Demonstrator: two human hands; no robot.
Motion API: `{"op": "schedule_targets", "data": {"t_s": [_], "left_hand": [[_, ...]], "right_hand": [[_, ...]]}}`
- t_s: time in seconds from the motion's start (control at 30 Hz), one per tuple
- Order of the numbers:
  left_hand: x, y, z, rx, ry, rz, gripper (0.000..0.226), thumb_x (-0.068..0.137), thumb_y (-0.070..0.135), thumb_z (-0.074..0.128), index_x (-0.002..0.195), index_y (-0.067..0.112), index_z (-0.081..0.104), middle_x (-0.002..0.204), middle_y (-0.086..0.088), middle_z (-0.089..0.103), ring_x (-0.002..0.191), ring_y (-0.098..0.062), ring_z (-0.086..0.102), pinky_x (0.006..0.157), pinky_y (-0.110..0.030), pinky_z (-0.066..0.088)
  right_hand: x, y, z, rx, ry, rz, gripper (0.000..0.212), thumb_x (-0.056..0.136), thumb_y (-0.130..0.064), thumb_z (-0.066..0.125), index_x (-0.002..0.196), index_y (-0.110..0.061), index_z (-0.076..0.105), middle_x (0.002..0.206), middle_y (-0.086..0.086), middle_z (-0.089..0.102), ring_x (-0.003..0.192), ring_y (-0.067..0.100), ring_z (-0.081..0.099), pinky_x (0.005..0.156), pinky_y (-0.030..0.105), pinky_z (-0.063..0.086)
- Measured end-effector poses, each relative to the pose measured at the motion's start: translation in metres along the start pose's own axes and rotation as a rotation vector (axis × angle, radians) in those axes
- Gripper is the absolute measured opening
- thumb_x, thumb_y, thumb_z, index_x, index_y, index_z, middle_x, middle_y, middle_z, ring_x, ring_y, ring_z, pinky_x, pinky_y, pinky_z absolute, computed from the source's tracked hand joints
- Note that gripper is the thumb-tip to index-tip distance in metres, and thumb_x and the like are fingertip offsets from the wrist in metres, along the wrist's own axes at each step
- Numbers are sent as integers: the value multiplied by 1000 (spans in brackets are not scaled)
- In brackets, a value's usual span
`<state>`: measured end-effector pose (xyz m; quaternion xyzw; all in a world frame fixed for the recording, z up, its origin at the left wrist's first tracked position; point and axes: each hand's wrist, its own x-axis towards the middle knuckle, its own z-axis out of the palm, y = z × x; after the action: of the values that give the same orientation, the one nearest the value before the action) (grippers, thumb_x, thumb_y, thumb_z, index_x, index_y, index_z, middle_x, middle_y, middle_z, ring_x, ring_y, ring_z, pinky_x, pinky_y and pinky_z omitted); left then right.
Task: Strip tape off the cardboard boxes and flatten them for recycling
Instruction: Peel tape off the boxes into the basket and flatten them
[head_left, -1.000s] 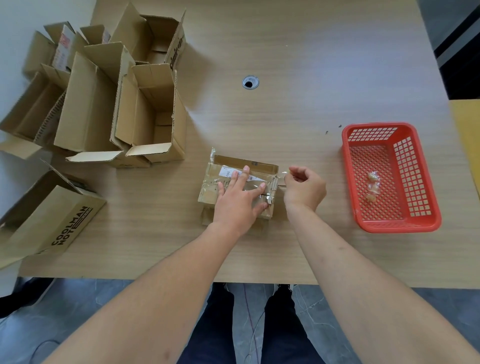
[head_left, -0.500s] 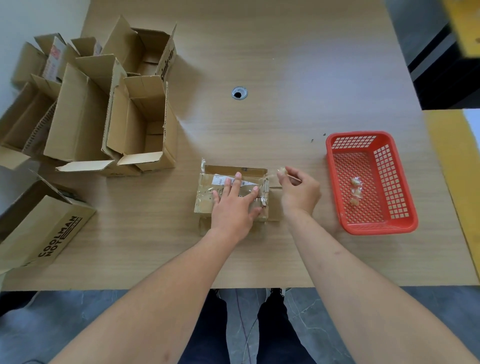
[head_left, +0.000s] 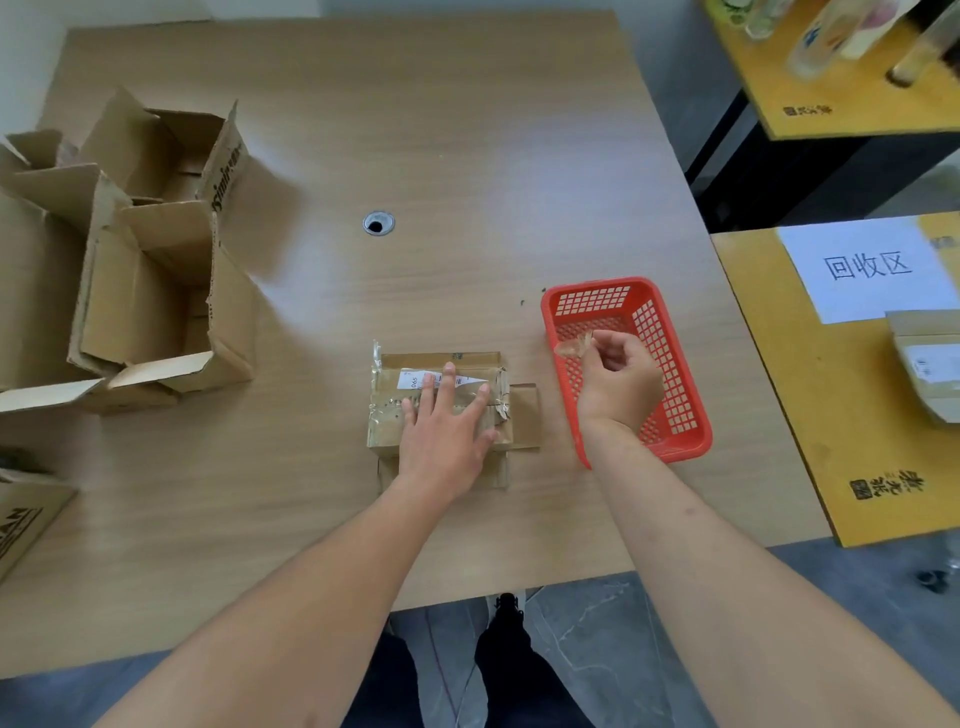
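- The left hand (head_left: 445, 437) lies flat, fingers spread, on the taped box (head_left: 441, 387), hiding much of its top; the white label (head_left: 422, 378) reads only "065".
- The right hand (head_left: 618, 382) pinches a crumpled tape strip (head_left: 574, 345) over the red basket (head_left: 680, 441), just right of the box and partly hidden by the hand.
- Open boxes (head_left: 156, 291) left of the box are cut off by the frame.
- The wooden table (head_left: 467, 130) stands on grey floor; a yellow table (head_left: 841, 415) beyond the basket carries a sheet (head_left: 867, 267) reading "回收区".
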<state>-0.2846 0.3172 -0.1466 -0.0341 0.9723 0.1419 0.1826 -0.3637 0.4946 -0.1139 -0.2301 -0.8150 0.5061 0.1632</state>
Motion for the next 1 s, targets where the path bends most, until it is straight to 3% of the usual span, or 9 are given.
{"op": "schedule_targets", "data": {"t_s": [0.13,0.33,0.43,0.53,0.6,0.67,0.77,0.9,1.0], "left_hand": [[8,10,4,3,22,-18,59,104,57,36,159,42,20,170,-4,-11,156,-33,-8,125,-56,8],[11,10,6,-14,35,-48,61,102,62,37,158,47,20,170,1,-10,157,-27,-8,127,-51,6],[9,9,4,25,60,-56,65,99,68,36,158,47,18,171,3,-6,157,-22,-3,127,-46,10],[8,7,0,73,83,-63,70,96,72,37,158,45,19,171,6,1,157,-19,4,121,-44,20],[8,5,-4,94,89,-50,62,100,64,38,157,45,21,170,5,5,156,-20,9,117,-45,25],[10,2,-8,107,82,-44,54,105,47,40,156,46,24,169,4,10,153,-23,14,114,-46,28],[12,-7,-16,164,37,-39,60,102,34,47,155,49,24,164,1,16,144,-30,23,111,-45,29],[13,-26,-29,237,8,-64,60,101,38,46,152,57,22,143,-7,35,127,-34,34,107,-44,28],[11,-44,-35,227,-117,-124,63,102,55,43,155,57,8,136,-14,42,124,-35,44,107,-46,29]], "right_hand": [[16,19,-10,-111,11,52,6,87,-19,79,85,-22,75,77,-13,71,72,1,65,72,23,54],[22,42,-8,-278,-110,86,24,83,-2,75,79,-26,69,75,-11,68,77,11,68,75,24,50],[18,41,-5,-307,-201,-63,23,78,-1,73,85,-23,74,83,-7,71,78,12,65,83,30,53],[12,35,0,-321,-324,-253,23,77,-2,73,93,-19,77,90,-1,68,75,12,59,78,21,42],[2,29,4,-274,-455,-339,22,80,-2,72,96,-16,77,94,1,66,71,9,57,74,16,40],[-11,27,10,-258,-651,-410,17,83,-6,75,97,-16,77,94,0,65,71,10,59,76,21,49],[-32,30,20,-390,-880,-422,15,83,-17,82,97,-15,79,98,1,59,85,17,60,82,32,53],[-49,26,33,-597,-734,-534,12,92,-26,71,99,-18,79,108,0,57,99,21,53,87,34,48],[-55,19,56,-705,-772,-630,28,97,-28,61,121,-18,72,136,3,57,128,28,49,110,41,37]]}}
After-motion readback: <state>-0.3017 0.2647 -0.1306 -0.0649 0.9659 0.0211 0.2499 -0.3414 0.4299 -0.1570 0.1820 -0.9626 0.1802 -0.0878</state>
